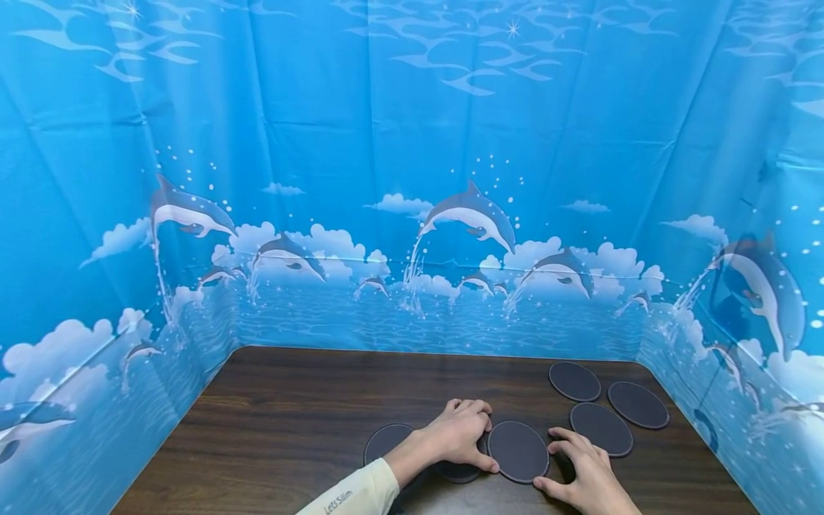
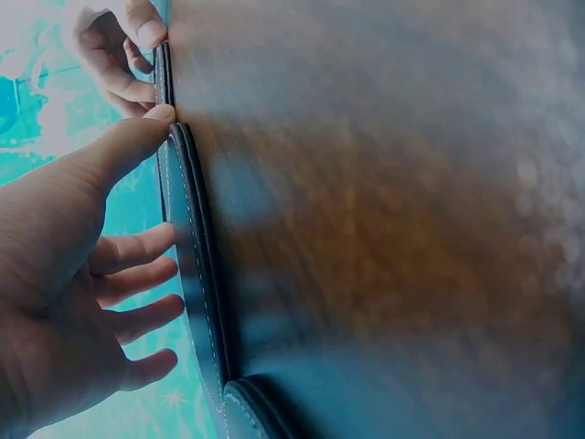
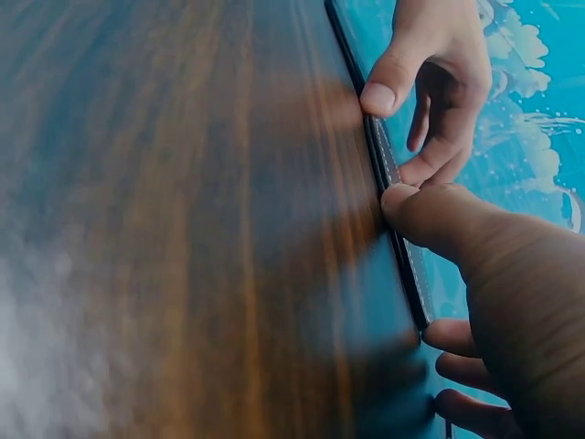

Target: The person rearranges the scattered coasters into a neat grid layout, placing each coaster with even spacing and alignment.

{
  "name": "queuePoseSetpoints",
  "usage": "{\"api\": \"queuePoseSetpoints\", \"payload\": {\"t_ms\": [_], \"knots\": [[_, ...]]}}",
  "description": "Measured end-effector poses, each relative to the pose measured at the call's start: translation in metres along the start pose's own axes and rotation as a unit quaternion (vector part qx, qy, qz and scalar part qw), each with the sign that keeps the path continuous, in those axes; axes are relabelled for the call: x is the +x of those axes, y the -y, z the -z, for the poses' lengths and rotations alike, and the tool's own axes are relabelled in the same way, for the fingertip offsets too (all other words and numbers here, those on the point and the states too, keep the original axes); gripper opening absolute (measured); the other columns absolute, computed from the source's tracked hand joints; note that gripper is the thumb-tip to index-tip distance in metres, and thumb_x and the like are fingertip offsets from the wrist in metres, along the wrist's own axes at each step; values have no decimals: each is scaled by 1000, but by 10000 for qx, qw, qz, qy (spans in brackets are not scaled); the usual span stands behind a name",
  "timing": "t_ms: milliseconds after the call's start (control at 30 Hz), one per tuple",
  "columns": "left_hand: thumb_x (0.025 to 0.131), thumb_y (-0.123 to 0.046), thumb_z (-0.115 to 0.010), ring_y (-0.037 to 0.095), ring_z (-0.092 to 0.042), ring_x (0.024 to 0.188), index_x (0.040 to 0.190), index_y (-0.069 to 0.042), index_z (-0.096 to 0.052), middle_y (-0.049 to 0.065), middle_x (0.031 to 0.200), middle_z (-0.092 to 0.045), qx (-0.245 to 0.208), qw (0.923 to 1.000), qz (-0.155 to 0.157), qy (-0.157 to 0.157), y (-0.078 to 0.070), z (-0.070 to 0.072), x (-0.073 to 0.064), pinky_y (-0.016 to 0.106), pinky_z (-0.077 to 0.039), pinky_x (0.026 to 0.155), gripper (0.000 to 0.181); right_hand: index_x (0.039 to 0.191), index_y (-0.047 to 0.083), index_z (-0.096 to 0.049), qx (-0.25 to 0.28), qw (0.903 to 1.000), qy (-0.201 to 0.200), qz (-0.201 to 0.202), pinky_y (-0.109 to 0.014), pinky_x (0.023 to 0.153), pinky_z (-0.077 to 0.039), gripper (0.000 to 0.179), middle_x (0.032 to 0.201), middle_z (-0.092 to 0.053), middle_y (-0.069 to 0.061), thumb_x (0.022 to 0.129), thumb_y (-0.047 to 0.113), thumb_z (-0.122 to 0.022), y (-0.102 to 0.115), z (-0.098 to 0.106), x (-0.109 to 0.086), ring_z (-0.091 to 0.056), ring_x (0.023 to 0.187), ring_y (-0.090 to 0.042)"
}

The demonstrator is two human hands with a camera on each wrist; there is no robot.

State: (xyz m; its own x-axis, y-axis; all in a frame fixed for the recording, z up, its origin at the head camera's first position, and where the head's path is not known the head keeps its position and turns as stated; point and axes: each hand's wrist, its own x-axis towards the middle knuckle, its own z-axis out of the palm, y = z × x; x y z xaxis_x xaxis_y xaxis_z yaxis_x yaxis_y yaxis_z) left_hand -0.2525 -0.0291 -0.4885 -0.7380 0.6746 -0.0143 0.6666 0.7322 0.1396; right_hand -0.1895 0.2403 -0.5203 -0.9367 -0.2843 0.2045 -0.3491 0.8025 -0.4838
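A round black coaster (image 1: 518, 452) with a stitched rim lies flat on the table between both hands. My left hand (image 1: 458, 433) reaches over a second coaster (image 1: 455, 472), partly hiding it; its thumb and fingertips are at the left edge of the coaster between the hands. In the left wrist view the left hand (image 2: 82, 247) has its fingers spread and loosely extended, the thumb touching a coaster's rim (image 2: 203, 247). At the middle coaster's right side is my right hand (image 1: 586, 472), thumb and fingers apart. The right wrist view shows the right thumb (image 3: 439, 215) at the stitched rim.
Another coaster (image 1: 386, 442) lies left of the left wrist, partly covered by the forearm. Three more coasters, one at the back (image 1: 575, 381), one at the far right (image 1: 639, 405) and one nearer (image 1: 601, 429), lie beyond the right hand. Dolphin-print curtains (image 1: 438, 315) border the dark wooden table (image 1: 290, 408).
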Motion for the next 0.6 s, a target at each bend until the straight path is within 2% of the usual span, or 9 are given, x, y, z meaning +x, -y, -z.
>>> {"api": "queuePoseSetpoints", "payload": {"t_ms": [333,600], "knots": [[79,-70,-76,15,-46,129,103,-27,-66,-7,139,-48,145,9998,19,166,-4,6,3,46,-37,106,50,100,25,-74,312,9993,101,-194,-71,90,-32,33,138,-55,-13,84,53,-80,-6,10,-1,-49,124,-44],[80,-68,-76,14,-47,128,103,-25,-66,-6,137,-49,103,9994,41,339,-5,8,2,47,-38,106,50,99,26,-72,166,9997,115,114,-70,84,-38,30,133,-59,-13,81,46,-85,-9,4,-3,-52,120,-44]]}}
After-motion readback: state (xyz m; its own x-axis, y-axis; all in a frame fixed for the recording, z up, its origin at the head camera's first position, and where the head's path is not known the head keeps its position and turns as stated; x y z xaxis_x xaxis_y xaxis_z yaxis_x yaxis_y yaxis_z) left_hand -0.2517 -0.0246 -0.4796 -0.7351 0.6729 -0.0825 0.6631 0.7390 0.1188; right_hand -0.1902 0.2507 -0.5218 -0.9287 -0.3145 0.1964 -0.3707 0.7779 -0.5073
